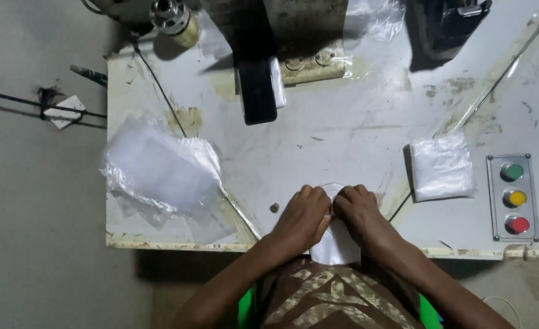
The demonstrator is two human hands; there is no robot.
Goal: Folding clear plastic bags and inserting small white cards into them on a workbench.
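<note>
My left hand (303, 214) and my right hand (359, 211) meet at the front middle of the white worktable (342, 140). Both pinch the top edge of a clear plastic bag (336, 244), which hangs over the table's near edge toward my lap. The fingers of both hands are curled tight on the bag's upper rim, knuckles almost touching. Much of the bag's top is hidden under my fingers.
A loose heap of clear plastic bags (160, 173) lies at the table's left. A neat stack of bags (441, 166) sits right, beside a panel with green, yellow and red buttons (513, 198). A black machine part (257, 85) stands at the back centre.
</note>
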